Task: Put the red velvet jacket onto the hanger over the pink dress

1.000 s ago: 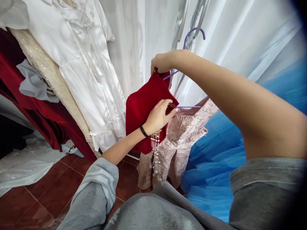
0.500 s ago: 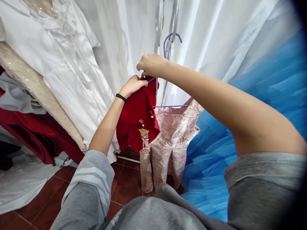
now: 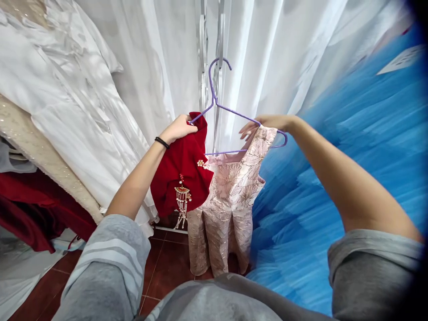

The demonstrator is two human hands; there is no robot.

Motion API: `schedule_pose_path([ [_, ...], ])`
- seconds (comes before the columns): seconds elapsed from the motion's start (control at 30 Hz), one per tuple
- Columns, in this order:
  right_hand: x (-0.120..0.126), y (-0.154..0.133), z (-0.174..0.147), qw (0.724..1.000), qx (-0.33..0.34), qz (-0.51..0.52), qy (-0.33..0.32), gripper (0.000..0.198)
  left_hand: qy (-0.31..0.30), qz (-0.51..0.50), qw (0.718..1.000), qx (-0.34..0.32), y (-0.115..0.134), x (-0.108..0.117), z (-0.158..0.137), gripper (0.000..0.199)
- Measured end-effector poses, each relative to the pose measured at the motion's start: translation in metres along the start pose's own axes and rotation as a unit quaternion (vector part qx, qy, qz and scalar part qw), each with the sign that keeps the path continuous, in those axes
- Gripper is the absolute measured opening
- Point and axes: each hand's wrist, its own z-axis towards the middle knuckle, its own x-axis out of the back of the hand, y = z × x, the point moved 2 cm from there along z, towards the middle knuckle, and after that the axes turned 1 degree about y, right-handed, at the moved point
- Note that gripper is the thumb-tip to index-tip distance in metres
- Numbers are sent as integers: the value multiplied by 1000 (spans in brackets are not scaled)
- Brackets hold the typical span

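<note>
A purple clothes hanger (image 3: 234, 111) hangs by its hook from a metal rail. My left hand (image 3: 179, 128), with a black band at the wrist, is closed around the hanger's left arm and the top of a red velvet garment (image 3: 174, 165). Pearl and gold ornaments with a beaded tassel (image 3: 182, 200) decorate the red cloth. A pink brocade dress (image 3: 230, 187) hangs with its right-side strap over the hanger's right arm; the red garment covers its left shoulder. Beside that strap, my right hand (image 3: 272, 121) reaches behind the hanger arm, fingers apart and partly hidden.
White gowns (image 3: 67, 98) and a beige sequined dress (image 3: 50, 165) hang at the left, above dark red cloth (image 3: 36, 200). Blue tulle (image 3: 307, 196) fills the right. White curtains (image 3: 261, 53) hang behind, over a red tiled floor (image 3: 167, 267).
My right hand has moved from beside my left hand across to the hanger's right arm. My left hand stays on the hanger and red garment. The view has shifted, showing more of the hanger.
</note>
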Motion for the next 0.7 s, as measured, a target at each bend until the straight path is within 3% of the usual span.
schedule_pose_path([
  [0.1,-18,-30,21,989,42,23,-140,66,-35,4,998,46,2,6,3,17],
  [0.17,-27,-57,33,982,46,21,-182,71,-69,11,996,61,4,9,7,20],
  [0.27,-38,-86,47,972,12,12,-234,62,-155,-10,984,84,4,9,12,17],
  [0.33,-44,-94,54,974,-24,-14,-226,55,-183,-27,979,87,4,6,14,18],
  [0.47,-47,-98,63,985,-44,-63,-155,54,-163,3,984,72,2,2,17,11],
  [0.7,-55,-108,67,971,9,-66,-231,50,-144,4,989,37,0,0,18,11],
])
